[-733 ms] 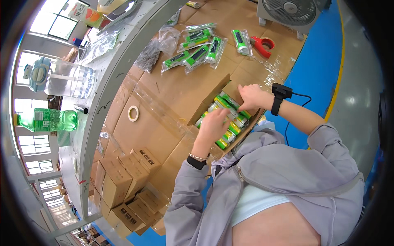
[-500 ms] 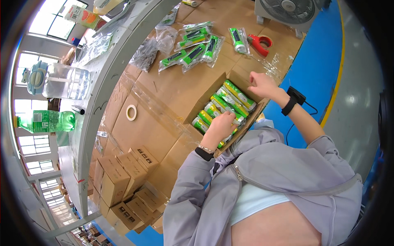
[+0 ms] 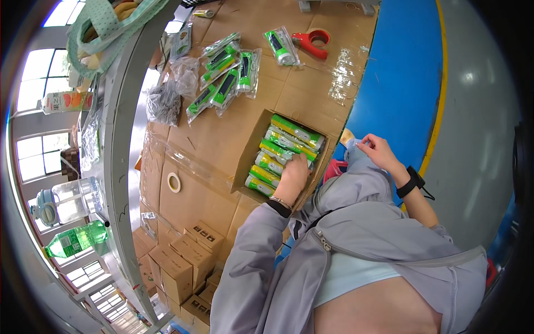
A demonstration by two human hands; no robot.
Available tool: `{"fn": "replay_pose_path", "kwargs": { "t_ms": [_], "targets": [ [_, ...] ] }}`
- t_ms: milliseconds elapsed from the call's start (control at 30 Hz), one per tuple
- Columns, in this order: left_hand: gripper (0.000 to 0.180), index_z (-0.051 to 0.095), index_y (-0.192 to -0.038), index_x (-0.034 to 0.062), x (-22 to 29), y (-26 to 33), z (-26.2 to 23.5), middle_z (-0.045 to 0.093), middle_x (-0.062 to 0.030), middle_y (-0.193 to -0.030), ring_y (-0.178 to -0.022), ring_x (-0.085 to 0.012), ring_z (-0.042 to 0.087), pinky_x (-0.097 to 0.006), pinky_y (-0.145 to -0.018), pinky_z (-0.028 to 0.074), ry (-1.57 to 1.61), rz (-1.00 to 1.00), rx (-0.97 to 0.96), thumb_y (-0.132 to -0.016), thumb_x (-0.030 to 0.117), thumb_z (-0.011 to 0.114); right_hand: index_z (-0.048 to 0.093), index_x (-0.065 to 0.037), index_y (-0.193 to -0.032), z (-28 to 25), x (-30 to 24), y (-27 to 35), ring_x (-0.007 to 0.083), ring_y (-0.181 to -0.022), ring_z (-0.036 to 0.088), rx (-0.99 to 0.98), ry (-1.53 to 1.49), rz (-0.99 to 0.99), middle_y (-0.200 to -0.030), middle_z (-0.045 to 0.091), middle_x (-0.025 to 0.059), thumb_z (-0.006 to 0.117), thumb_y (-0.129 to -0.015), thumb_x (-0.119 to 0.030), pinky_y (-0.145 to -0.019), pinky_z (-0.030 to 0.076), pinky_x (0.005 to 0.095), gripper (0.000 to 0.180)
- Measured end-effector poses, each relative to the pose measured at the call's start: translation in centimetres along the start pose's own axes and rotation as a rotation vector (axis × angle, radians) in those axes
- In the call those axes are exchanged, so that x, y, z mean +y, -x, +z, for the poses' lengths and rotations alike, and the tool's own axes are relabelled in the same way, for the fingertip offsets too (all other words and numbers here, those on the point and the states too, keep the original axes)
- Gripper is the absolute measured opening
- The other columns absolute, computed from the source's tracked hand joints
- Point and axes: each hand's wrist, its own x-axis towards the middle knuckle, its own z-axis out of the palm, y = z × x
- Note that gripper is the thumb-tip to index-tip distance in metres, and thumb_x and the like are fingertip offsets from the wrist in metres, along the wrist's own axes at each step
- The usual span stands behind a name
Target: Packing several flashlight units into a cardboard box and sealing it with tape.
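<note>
An open cardboard box (image 3: pixel 245 150) holds a row of tube-shaped packs (image 3: pixel 292 129) in green, yellow and white; they look like flashlights in clear bags. My left hand (image 3: pixel 294 177) reaches over the box's near right side. Its bent fingers press together at the ends of the middle packs, and what they grip is hidden. Off the box's right side, my right hand (image 3: pixel 381 154) hangs in the air above my leg. Its fingers are curled in, with nothing visible in them.
Beyond the box lie several bagged tubes (image 3: pixel 224 87), one apart (image 3: pixel 281 47), and a red tape dispenser (image 3: pixel 312 43). A tape roll (image 3: pixel 174 182) lies to the left. Small cartons (image 3: pixel 171 271) are stacked at the near left. A grey-edged shelf (image 3: pixel 115 167) carries bottles.
My right hand has moved from the box's far right corner outward and nearer my body. My left hand stays over the packs, which now lie more evenly side by side. The view has shifted.
</note>
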Motion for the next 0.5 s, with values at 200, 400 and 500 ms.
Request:
{"fn": "replay_pose_path", "kwargs": {
  "t_ms": [200, 400, 500],
  "targets": [
    [0.041, 0.044, -0.102, -0.0016, 0.5, 0.7, 0.1, 0.056, -0.0238, -0.096, -0.089, -0.0406, 0.061, -0.044, -0.074, 0.052, -0.094, 0.029, 0.066, -0.081, 0.023, 0.069, 0.061, -0.001, -0.086, -1.3, 1.1, 0.2, 0.0110, -0.054, 0.047, 0.018, -0.080, 0.024, -0.060, 0.055, 0.0044, 0.066, -0.085, -0.025, -0.049, 0.037, 0.0283, 0.024],
    [0.040, 0.043, -0.114, -0.0012, 0.0, 2.1, -3.5, 0.056, -0.0234, -0.098, -0.088, -0.0405, 0.060, -0.046, -0.073, 0.051, 0.085, 0.028, 0.016, -0.087, 0.023, 0.060, 0.061, -0.001, -0.087, -3.8, -0.7, -0.9, 0.0119, -0.054, 0.048, -0.001, -0.014, -0.037, -0.060, 0.055, 0.0049, 0.065, -0.085, -0.024, -0.049, 0.037, 0.0287, 0.024],
    [0.038, 0.047, -0.125, 0.0106, -0.8, 3.1, -4.7, 0.059, -0.0177, -0.098, -0.085, -0.0378, 0.061, -0.046, -0.072, 0.051, 0.017, 0.087, 0.066, -0.092, 0.028, 0.052, 0.061, -0.001, -0.087, -4.3, -0.4, -0.9, 0.0118, -0.053, 0.048, 0.010, 0.022, -0.068, -0.060, 0.054, 0.0049, 0.064, -0.085, -0.024, -0.048, 0.037, 0.0289, 0.023]
  ]
}}
